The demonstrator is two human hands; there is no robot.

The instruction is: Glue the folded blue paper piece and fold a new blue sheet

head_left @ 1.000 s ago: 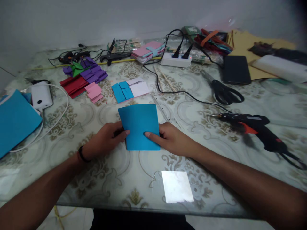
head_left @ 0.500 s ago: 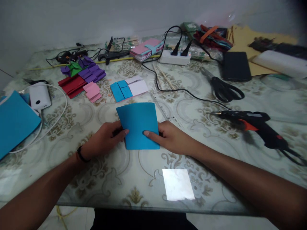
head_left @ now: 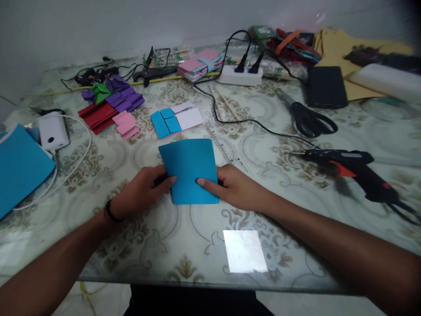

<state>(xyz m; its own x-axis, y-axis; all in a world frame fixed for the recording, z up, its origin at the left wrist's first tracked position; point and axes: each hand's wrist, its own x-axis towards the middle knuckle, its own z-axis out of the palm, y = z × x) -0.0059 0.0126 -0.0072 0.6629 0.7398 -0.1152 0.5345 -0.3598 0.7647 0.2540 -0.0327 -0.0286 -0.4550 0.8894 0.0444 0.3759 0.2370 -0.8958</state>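
A blue sheet of paper (head_left: 191, 166) is held up over the middle of the patterned table (head_left: 184, 245). My left hand (head_left: 148, 186) grips its left edge, thumb on the front and fingers hidden behind. On the right edge, my right hand (head_left: 235, 186) pinches it the same way, thumb lying across the front. Just beyond the sheet lies a folded blue and white paper piece (head_left: 177, 120). A clear ruler (head_left: 226, 149) rests beside it, partly covered by the sheet.
Left are larger blue sheets (head_left: 24, 166), a white device (head_left: 53, 131) with a looped cable, and folded red paper (head_left: 98, 116). Right are black scissors (head_left: 311, 120) and a glue gun (head_left: 351, 164). A power strip (head_left: 241, 76) stands at the back.
The view has shifted very slightly. Both hands keep the same hold on the blue sheet.
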